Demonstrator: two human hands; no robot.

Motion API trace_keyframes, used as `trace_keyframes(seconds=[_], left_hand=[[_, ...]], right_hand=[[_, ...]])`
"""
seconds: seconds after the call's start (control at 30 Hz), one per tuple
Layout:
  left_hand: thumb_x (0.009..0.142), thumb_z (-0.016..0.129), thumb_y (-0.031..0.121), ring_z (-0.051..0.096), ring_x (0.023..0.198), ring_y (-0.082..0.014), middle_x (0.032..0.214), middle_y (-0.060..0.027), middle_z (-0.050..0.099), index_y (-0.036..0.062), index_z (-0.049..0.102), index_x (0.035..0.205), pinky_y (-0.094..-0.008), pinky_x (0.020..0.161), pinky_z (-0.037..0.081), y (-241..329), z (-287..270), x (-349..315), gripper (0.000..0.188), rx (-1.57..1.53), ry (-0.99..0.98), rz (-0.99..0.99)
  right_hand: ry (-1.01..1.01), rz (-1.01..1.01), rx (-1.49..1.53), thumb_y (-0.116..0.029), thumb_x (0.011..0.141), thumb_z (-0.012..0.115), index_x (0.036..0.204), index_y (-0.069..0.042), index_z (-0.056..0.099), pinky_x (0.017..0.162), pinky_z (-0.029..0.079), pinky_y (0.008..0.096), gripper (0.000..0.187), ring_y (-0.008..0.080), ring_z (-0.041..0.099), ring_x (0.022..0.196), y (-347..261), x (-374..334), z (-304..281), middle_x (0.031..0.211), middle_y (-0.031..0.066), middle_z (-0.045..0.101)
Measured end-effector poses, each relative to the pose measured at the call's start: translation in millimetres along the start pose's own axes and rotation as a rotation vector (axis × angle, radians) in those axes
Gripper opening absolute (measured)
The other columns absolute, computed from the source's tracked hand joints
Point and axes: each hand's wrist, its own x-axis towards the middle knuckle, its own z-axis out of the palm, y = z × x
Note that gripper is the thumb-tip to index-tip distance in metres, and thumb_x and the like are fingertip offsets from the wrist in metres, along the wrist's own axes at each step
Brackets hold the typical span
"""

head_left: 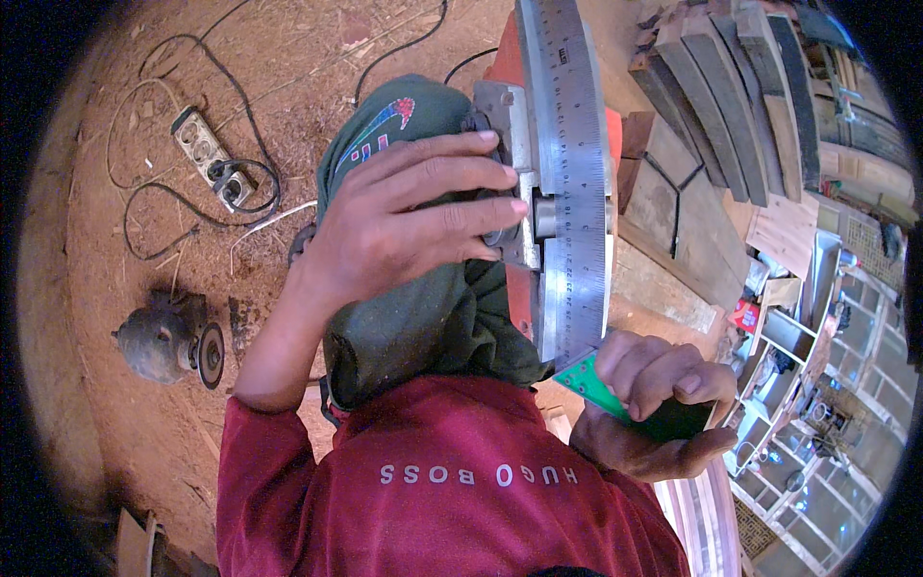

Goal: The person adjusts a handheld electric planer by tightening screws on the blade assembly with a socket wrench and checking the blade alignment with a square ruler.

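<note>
An upturned electric planer with an orange body (520,298) and a flat metal sole lies over my legs in dark trousers (413,337). My left hand (409,207) reaches across to its side, fingers stretched over the metal side bracket (522,125); the thumb is hidden. Along the sole lies the steel blade of a try square (577,192), roughly lengthwise and partly covering the cutter roller. My right hand (663,399) is closed around the square's green handle (594,387) at the near end of the sole.
At the left, a power strip (197,139) with plugged-in cables lies on the dusty ground, near a bench grinder (168,344). Thick wooden boards (721,96) are stacked at far right, beside joined wooden pieces (673,183). Pale wooden frames (817,471) stand at the right.
</note>
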Motion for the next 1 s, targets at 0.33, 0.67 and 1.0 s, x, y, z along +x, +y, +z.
trace_keyframes(seconds=[0.33, 0.67, 1.0], left_hand=[[0.067, 0.088, 0.024, 0.064, 0.124, -0.0367, 0.122, -0.0093, 0.071, 0.0127, 0.076, 0.115, -0.0450, 0.100, 0.055, 1.9, -3.0, -1.4, 0.051, -0.011, -0.012, -0.035], [0.065, 0.090, 0.026, 0.064, 0.124, -0.0383, 0.120, -0.0131, 0.070, 0.0078, 0.075, 0.111, -0.0447, 0.098, 0.055, 6.0, 2.4, 6.2, 0.051, 0.021, 0.006, -0.091], [0.061, 0.092, 0.020, 0.062, 0.125, -0.0425, 0.122, -0.0170, 0.070, 0.0045, 0.075, 0.111, -0.0492, 0.103, 0.053, 2.8, 4.8, 2.1, 0.055, -0.048, -0.039, -0.069]], right_hand=[[0.034, -0.040, 0.025, -0.053, 0.106, 0.045, 0.108, -0.001, 0.056, 0.048, 0.041, 0.0372, 0.052, 0.0180, 0.046, 0.050, 2.6, -4.0, 0.6, 0.069, 0.0076, 0.055], [-0.044, -0.100, -0.134, -0.054, 0.108, 0.040, 0.105, -0.002, 0.051, 0.049, 0.037, 0.0337, 0.053, 0.0145, 0.042, 0.050, 4.5, -1.2, 1.3, 0.067, 0.0052, 0.049], [-0.036, -0.142, -0.051, -0.031, 0.096, 0.065, 0.108, 0.004, 0.066, 0.048, 0.044, 0.0354, 0.037, 0.0247, 0.056, 0.053, 13.8, -1.1, -7.8, 0.066, 0.0078, 0.056]])
